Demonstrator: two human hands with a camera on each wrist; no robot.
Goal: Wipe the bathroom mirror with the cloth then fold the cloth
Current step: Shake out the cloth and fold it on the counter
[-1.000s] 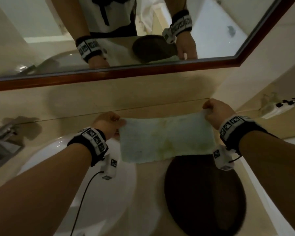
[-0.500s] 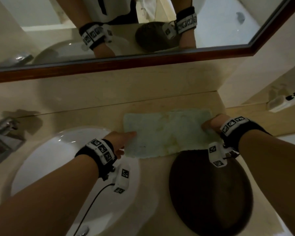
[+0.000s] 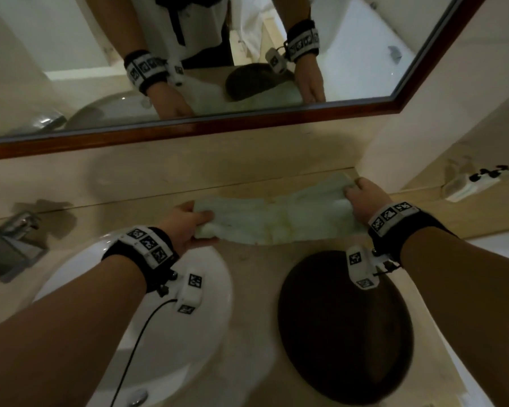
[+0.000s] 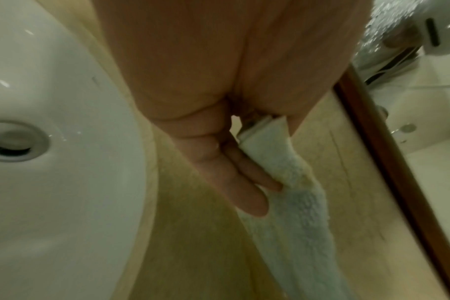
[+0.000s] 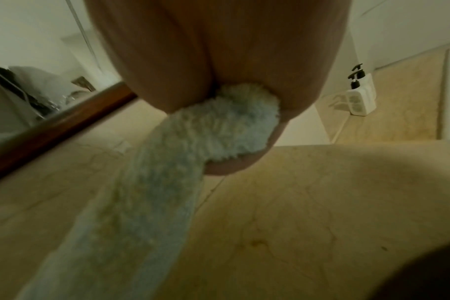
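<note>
I've got the cloth (image 3: pixel 276 221) slung between both hands over the worktop (image 3: pixel 253 277): left hand (image 3: pixel 185 227) pinches its 9 o'clock end, right hand (image 3: pixel 362 201) its 3 o'clock end. Soft, light, floppy; I'd grip corners.

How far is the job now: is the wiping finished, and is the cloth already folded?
Wiping looks over: both hands are off the mirror. In hand: the left hand and right hand each grip an end of the cloth, stretched above the counter and seemingly doubled lengthwise. Left: the remaining folds and setting it down.
</note>
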